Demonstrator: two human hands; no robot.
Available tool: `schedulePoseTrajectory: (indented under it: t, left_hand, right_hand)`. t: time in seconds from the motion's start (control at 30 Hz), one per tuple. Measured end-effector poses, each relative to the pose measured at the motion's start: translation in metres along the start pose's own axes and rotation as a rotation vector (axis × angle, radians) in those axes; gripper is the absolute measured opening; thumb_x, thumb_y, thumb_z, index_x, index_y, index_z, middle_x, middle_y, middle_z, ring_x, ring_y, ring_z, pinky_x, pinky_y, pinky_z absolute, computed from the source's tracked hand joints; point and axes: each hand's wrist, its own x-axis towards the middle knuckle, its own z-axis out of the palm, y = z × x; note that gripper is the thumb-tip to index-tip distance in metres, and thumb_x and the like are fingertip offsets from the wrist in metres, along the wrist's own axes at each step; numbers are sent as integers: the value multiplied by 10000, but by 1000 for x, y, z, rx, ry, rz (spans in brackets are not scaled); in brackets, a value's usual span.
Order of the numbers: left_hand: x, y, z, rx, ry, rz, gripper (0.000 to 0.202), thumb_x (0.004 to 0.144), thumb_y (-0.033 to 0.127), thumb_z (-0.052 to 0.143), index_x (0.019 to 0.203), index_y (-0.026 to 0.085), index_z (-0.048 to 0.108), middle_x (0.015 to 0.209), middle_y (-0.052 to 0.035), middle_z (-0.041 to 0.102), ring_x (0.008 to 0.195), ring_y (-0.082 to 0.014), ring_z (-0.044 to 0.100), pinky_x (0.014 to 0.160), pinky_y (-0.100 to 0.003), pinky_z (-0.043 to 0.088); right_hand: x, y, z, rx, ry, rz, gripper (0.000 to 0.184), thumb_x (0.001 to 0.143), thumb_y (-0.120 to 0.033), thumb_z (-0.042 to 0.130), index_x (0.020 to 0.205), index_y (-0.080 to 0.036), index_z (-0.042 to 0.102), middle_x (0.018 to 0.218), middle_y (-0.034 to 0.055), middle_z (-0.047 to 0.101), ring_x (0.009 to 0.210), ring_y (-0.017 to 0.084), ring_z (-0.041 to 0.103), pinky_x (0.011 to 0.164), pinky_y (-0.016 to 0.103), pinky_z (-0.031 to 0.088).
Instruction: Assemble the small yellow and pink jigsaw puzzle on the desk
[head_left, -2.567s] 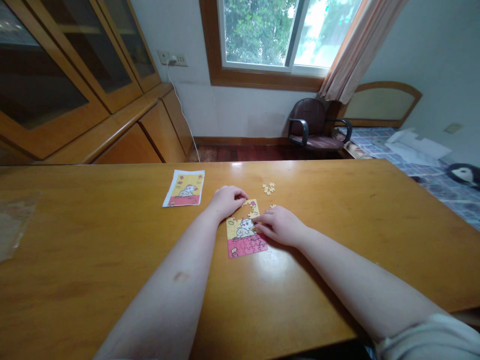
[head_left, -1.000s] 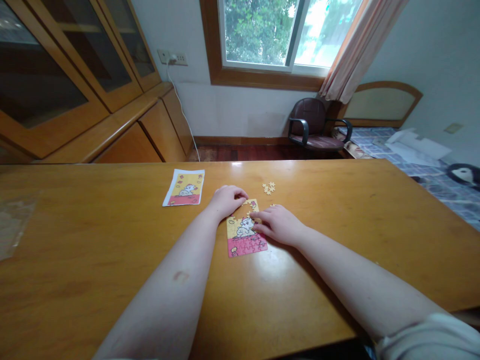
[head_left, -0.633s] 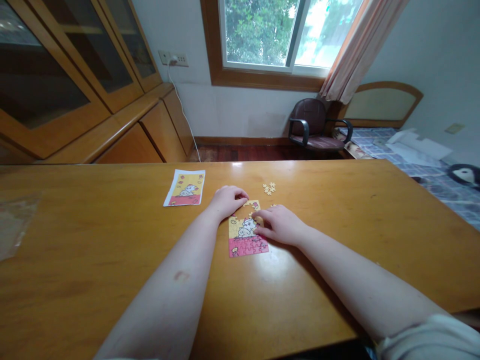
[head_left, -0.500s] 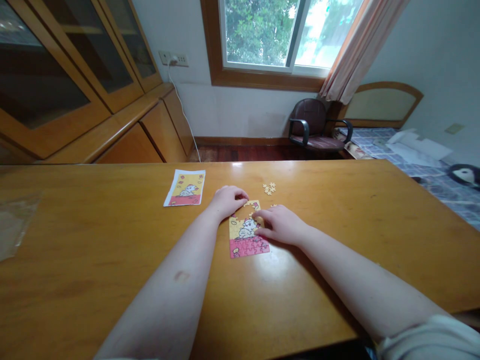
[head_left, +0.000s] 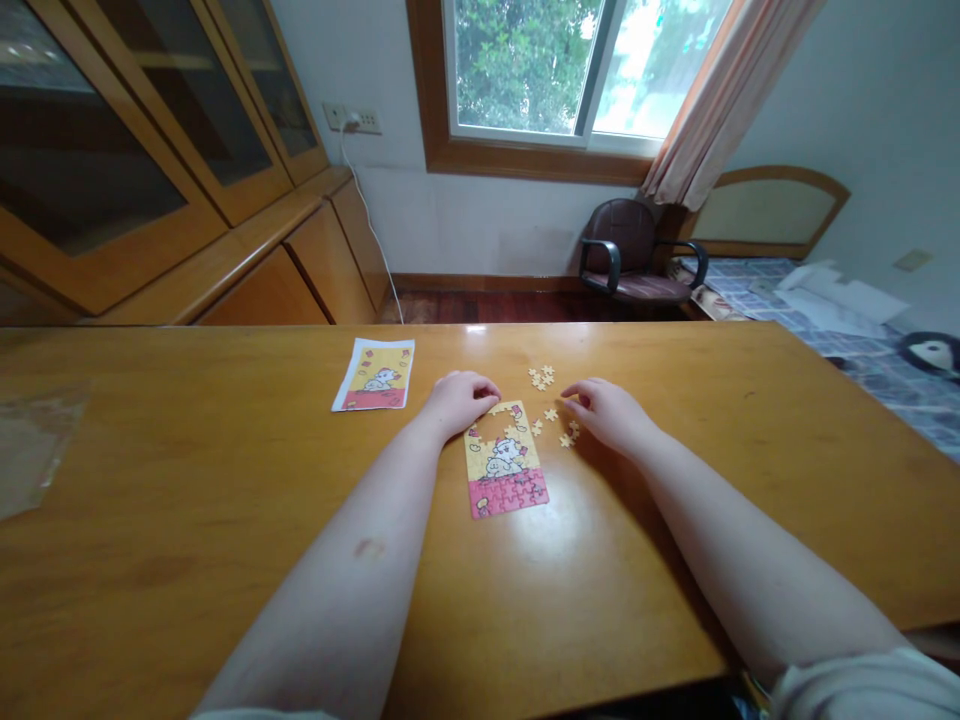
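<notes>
On the wooden table (head_left: 150, 560), nearest, lies a part-built jigsaw puzzle (head_left: 504, 466), flat and slightly turned. Its lower band is pink with a small figure in the near left corner; above, on yellow, sits a white cartoon animal with red on its head. Towards the far edge an irregular gap shows bare wood, ringed by joined pieces.

The left hand (head_left: 459, 402) lies on the puzzle's far left corner, fingers curled close together; whether they pinch it or merely rest there cannot be told. Just right of the puzzle are a few scattered loose pieces (head_left: 565, 441), pale yellow. The right hand (head_left: 609, 412) is beside them, thumb and forefinger slightly apart. Farther back, a small cluster of pieces (head_left: 541, 383) lies together.

At the table's left edge a clear plastic bag (head_left: 34, 450) lies flat; its contents are too unclear to tell. A printed reference sheet (head_left: 375, 377), white-bordered, bears the same animal on yellow and pink.

Beyond the table, a glass-doored wooden cabinet (head_left: 219, 200) shows a shelf through its panes, and a brown armchair (head_left: 630, 245) stands below the window (head_left: 525, 65).
</notes>
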Motion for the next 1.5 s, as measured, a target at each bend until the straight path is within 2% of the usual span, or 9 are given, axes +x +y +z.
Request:
schedulePoseTrajectory:
  t: [0.1,0.3,0.5,0.67,0.8,0.9,1.03,1.13,1.5]
  left_hand:
    - [0,1,0,1,4,-8,179,798,288,611,881,258,767,936,-19,748,923,-210,637,807,-319,486]
    - [1,0,0,-5,13,7,176,796,286,612,875,253,766,937,-19,750,914,-207,642,793,-314,485]
    - [1,0,0,9,2,10,182,797,272,607,886,251,764,941,-23,750,921,-208,641,806,-320,484]
    - [1,0,0,4,9,7,173,799,272,610,874,252,765,938,-20,750,917,-208,643,798,-318,485]
    - [1,-1,1,-1,13,11,172,799,278,611,871,256,766,932,-19,749,909,-213,644,793,-325,487]
    - [1,-1,1,1,15,17,174,800,281,608,872,255,765,934,-20,749,916,-214,643,800,-328,485]
    - [0,0,-1,6,1,7,179,803,271,602,876,253,765,953,-24,749,928,-212,641,827,-331,482]
    - [0,1,-1,4,-1,4,184,802,272,601,881,251,766,958,-26,749,928,-214,641,825,-334,484]
    - [1,0,1,14,6,16,186,804,273,596,877,241,764,946,-16,752,917,-207,644,793,-319,474]
  right_hand:
    - [2,6,3,1,-27,-28,186,900,-249,568,988,-206,727,990,71,676,838,179,627,754,273,459]
    - [2,2,9,-11,-57,-134,223,915,-188,530,1004,-223,732,998,59,682,890,181,640,822,274,462]
    - [1,8,0,-29,-89,-134,221,901,-169,535,976,-214,737,1015,71,692,902,192,648,831,283,470]
    - [0,17,-11,97,-196,-93,146,833,-188,612,900,-201,742,916,51,704,811,177,634,756,275,478]
    - [-4,17,-15,240,-319,-165,169,784,-235,670,933,-209,745,883,31,692,787,172,617,717,271,472]
    - [-4,15,-14,243,-375,-185,193,740,-253,716,923,-196,740,877,35,686,769,172,607,706,273,469]
    - [-2,22,-14,181,-330,-122,137,764,-243,683,880,-178,719,862,45,689,770,177,611,736,290,475]
    - [-1,27,-14,163,-305,-98,178,755,-254,699,914,-177,713,901,53,694,811,187,622,770,300,479]
    - [0,29,-8,218,-381,-95,201,716,-220,676,911,-181,699,841,38,658,732,181,593,687,287,460]
